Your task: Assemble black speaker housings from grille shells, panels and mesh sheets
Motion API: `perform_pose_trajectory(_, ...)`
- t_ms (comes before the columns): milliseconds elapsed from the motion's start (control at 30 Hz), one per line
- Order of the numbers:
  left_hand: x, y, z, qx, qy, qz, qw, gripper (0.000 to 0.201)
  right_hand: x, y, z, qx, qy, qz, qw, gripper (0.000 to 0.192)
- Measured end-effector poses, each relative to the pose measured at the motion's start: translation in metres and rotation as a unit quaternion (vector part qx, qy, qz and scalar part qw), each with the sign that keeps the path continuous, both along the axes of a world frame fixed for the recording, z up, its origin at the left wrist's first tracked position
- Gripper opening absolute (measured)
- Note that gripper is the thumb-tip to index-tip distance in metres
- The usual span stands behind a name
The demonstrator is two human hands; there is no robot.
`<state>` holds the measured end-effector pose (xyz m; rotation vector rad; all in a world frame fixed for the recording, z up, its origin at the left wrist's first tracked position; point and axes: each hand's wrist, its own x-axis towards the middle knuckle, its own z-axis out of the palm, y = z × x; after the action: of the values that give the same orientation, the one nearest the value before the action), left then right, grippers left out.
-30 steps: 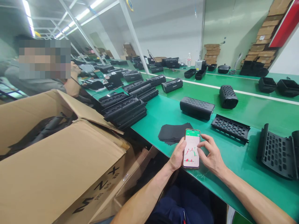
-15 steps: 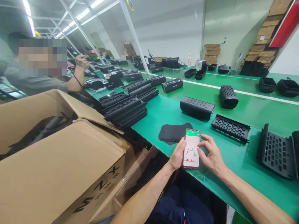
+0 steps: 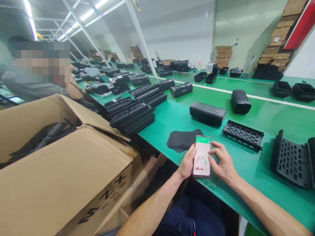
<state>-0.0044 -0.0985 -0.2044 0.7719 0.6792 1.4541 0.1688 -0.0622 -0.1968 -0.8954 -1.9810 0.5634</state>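
A smartphone (image 3: 202, 157) stands tilted over the table's near edge, its lit screen showing a red and green chart under a green bar. My left hand (image 3: 188, 162) is closed around its left side, the thumb along the edge. At the phone's right edge is my right hand (image 3: 222, 161), holding nothing, with bent fingers apart and fingertips at the screen. Whether they press the glass I cannot tell. Just behind the phone lies a stack of thin black sheets (image 3: 180, 140), partly covered by it.
Black perforated shells (image 3: 242, 135) and a black perforated housing (image 3: 208, 113) lie on the green table (image 3: 169, 114). More black housings (image 3: 133, 118) are piled to the left. An open cardboard box (image 3: 61, 177) stands at the left, with a co-worker (image 3: 36, 88) beyond it.
The co-worker's raised hand has dropped out of sight, and their head has shifted slightly left. My hands and the phone have stayed nearly still.
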Motion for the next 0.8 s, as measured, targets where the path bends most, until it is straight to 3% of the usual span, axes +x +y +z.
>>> perform_pose_trajectory(567,0.0002,0.0012,-0.0013,-0.001,-0.008,-0.008,1.000,0.052,0.0000,0.0007,-0.0005,0.000,-0.004,0.002,1.000,0.009)
perform_pose_trajectory(800,0.0011,0.0017,0.0030,-0.003,-0.026,0.000,1.000,0.052,-0.0002,0.0010,-0.0019,-0.011,0.005,0.003,1.000,0.028)
